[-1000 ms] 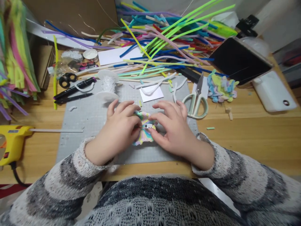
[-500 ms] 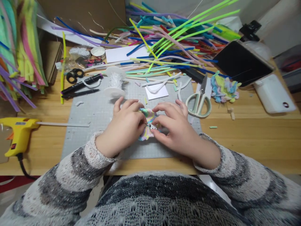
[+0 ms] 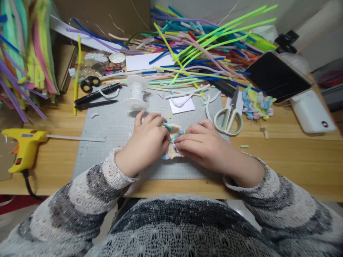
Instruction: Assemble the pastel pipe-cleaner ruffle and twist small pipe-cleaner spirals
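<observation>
A small pastel piece of bent pipe cleaners (image 3: 174, 152), in pink, yellow, green and blue, lies on the grey cutting mat (image 3: 107, 157) between my hands. My left hand (image 3: 147, 142) pinches its left side, thumb and forefinger near its middle. From the other side my right hand (image 3: 209, 148) presses its fingers together at the centre of the piece. What exactly the right fingertips grip is hidden behind them. Just beyond my left fingers stands a spool of clear strand (image 3: 136, 93). Scissors with pale handles (image 3: 229, 117) lie right of my right hand.
A yellow glue gun (image 3: 25, 146) lies at the left, its glue stick reaching over the mat. Loose pipe cleaners (image 3: 203, 46) pile up at the back. A pastel pipe-cleaner bundle (image 3: 257, 103) and a dark-screened device (image 3: 278, 76) are at the right.
My right hand's fingers have drawn together over the middle of the piece, covering the small white bit that showed there. The left hand keeps its pinch. The view has shifted slightly.
</observation>
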Available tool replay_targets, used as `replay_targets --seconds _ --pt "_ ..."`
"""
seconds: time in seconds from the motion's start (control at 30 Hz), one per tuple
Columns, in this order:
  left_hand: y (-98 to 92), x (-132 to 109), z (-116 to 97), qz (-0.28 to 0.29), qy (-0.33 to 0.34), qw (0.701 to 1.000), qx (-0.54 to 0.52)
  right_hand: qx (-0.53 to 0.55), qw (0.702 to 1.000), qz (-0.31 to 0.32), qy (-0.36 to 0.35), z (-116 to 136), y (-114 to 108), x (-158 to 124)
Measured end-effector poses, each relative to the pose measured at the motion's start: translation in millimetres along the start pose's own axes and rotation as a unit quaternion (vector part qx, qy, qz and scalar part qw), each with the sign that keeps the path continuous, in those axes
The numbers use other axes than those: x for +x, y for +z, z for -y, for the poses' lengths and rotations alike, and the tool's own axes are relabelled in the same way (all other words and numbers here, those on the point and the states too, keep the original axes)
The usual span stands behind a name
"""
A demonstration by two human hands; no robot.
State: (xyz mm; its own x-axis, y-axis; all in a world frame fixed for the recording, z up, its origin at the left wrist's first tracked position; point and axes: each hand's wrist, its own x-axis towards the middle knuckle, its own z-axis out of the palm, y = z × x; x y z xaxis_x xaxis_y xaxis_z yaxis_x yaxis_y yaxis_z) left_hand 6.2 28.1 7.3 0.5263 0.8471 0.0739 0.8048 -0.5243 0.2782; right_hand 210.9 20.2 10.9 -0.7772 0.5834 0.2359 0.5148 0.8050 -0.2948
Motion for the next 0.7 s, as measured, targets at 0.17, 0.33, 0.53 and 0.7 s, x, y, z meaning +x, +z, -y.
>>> replay_targets --seconds 0.17,0.33,0.53,0.7 --pt "1.2 -0.5 0.1 -0.004 0.001 1.0 0.001 -0.002 1.0 0.026 -0.008 -0.5 -1.0 -0.8" --pt "1.8 -0.8 -0.1 -0.007 0.001 1.0 -0.004 0.015 0.999 0.047 0.009 1.5 -5.2 -1.0" --pt "0.9 -1.0 -0.2 -0.004 -0.002 1.0 -0.007 0.073 0.996 -0.007 0.051 1.8 -6.2 -1.9" --pt "0.9 -1.0 -0.4 -0.002 -0.003 1.0 -0.007 0.061 0.997 0.037 0.023 2.4 -6.0 -2.8"
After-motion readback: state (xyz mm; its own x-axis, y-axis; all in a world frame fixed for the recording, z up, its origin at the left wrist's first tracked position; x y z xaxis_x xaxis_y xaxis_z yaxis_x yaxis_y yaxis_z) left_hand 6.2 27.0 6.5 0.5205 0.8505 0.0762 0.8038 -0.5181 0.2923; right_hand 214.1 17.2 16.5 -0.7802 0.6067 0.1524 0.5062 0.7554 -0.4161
